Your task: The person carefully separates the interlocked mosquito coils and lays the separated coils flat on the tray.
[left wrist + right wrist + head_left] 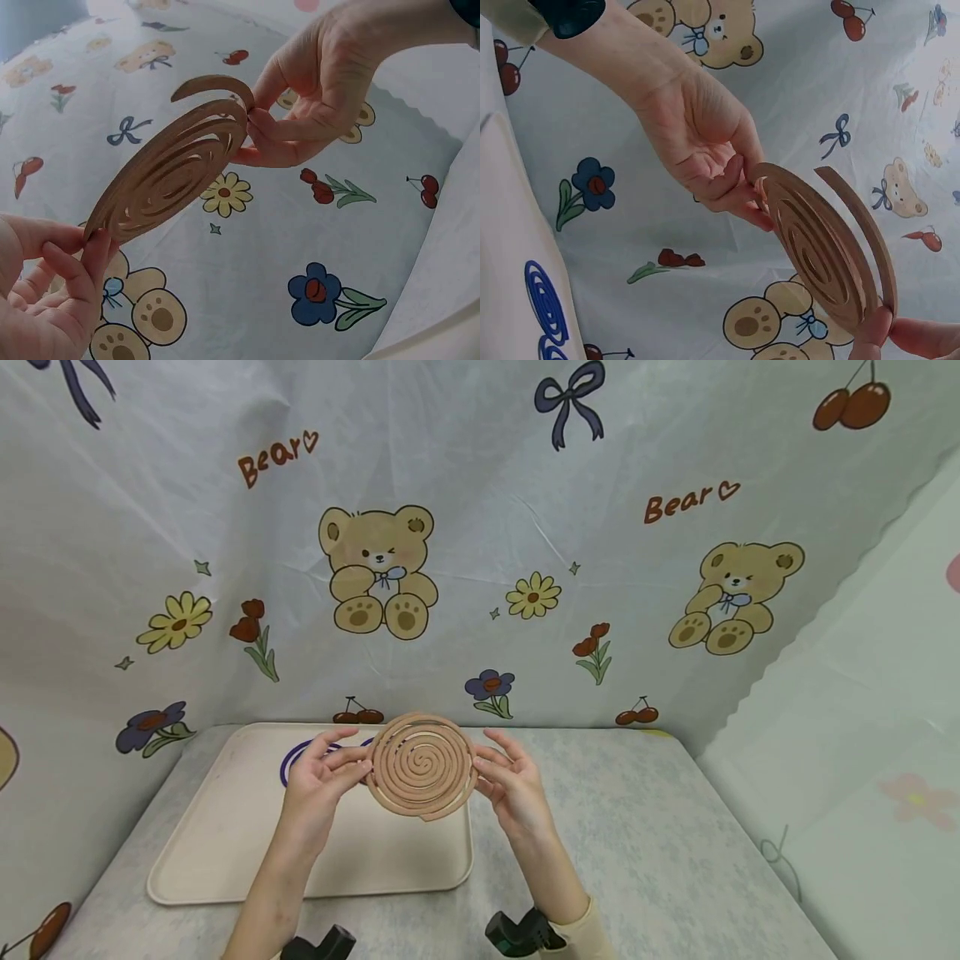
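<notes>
A pale cloth backdrop (480,468) printed with bears, bows, cherries and flowers is filling most of my head feed, and a whiter sheet (862,727) is hanging along the right side. Below them I am seeing a grey mottled tabletop (645,835) stretching toward the person. A cream tray (397,864) is lying flat on its left part.

Over the near area, two bare forearms are reaching in. I am watching the left hand (318,777) clamping the left rim of a brown spiral disc (423,762) between thumb and fingertips; the right hand (516,777) is pinching the opposite rim in the same way. The disc is hanging in the air between them, well off the table, its face turning toward my head camera and overlapping the tray's right edge there. Both wrist feeds are showing me its outermost strip standing away from the inner coils, ending in a free tip.

Black wrist devices are sitting on both arms, the right one (517,933) showing more fully. Smallest, blue spirals (546,304) are lying on the tray, partly hidden behind the left hand in my head feed.
</notes>
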Available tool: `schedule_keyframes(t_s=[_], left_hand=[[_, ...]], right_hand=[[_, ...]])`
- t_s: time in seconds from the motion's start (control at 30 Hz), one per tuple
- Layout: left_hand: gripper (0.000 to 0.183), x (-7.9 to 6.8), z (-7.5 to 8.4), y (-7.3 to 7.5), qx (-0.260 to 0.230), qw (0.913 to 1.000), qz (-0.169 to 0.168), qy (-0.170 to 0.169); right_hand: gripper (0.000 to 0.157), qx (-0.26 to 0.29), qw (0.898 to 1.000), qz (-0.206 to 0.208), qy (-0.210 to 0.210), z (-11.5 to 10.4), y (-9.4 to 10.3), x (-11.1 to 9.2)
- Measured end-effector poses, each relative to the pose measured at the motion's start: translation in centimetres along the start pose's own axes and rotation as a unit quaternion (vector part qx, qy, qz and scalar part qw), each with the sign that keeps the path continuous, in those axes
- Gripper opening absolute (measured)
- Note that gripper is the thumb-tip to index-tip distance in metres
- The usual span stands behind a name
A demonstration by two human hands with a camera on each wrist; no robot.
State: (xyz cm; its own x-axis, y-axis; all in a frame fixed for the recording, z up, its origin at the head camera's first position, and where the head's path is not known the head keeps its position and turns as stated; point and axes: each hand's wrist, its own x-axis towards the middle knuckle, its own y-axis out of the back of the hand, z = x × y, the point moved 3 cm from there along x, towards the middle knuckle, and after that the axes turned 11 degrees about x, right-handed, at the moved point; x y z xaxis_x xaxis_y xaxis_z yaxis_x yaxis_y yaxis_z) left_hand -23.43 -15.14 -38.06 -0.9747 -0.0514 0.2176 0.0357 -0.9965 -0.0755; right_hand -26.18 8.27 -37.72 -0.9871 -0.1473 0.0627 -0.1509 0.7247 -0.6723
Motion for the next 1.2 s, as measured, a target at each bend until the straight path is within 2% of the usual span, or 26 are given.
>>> schedule_keyframes(t_s=[0.1,0.23,0.33,0.47,0.53,0.63,0.77,0.9,1.07,1.2], left_hand=[[0.041,-0.12,0.28,-0.11,-0.013,0.9999,0.002,-0.003],[0.040,-0.23,0.40,-0.24,-0.044,0.9990,0.006,0.007],[0.040,-0.32,0.41,-0.34,-0.057,0.9978,0.028,0.020],[0.039,-0.44,0.44,-0.53,-0.048,0.9959,0.058,0.049],[0.038,-0.48,0.46,-0.68,-0.034,0.9959,0.054,0.064],[0.037,-0.46,0.46,-0.92,-0.015,0.9968,0.021,0.076],[0.035,-0.36,0.33,-0.94,0.005,0.9969,-0.023,0.075],[0.042,-0.22,0.04,-0.71,0.035,0.9965,-0.038,0.066],[0.046,-0.24,0.05,-0.52,0.039,0.9976,-0.027,0.050],[0.046,-0.30,0.16,-0.38,0.031,0.9986,0.013,0.042]], right_hand=[[0.051,0.003,1.000,0.002,-0.023,0.11,0.01,0.00],[0.054,-0.011,0.999,-0.019,-0.044,0.13,-0.03,-0.08],[0.053,-0.032,0.997,-0.039,-0.055,0.07,-0.14,-0.18],[0.054,-0.069,0.995,-0.050,-0.055,-0.04,-0.36,-0.30],[0.055,-0.085,0.994,-0.048,-0.047,-0.08,-0.40,-0.30],[0.056,-0.095,0.994,-0.040,-0.036,-0.16,-0.26,-0.20],[0.057,-0.097,0.994,-0.039,-0.040,-0.33,0.09,0.02],[0.059,-0.114,0.990,-0.061,-0.058,-0.54,0.33,0.11],[0.054,-0.143,0.987,-0.055,-0.050,-0.70,0.46,0.19],[0.052,-0.174,0.983,-0.042,-0.030,-0.83,0.54,0.19]])
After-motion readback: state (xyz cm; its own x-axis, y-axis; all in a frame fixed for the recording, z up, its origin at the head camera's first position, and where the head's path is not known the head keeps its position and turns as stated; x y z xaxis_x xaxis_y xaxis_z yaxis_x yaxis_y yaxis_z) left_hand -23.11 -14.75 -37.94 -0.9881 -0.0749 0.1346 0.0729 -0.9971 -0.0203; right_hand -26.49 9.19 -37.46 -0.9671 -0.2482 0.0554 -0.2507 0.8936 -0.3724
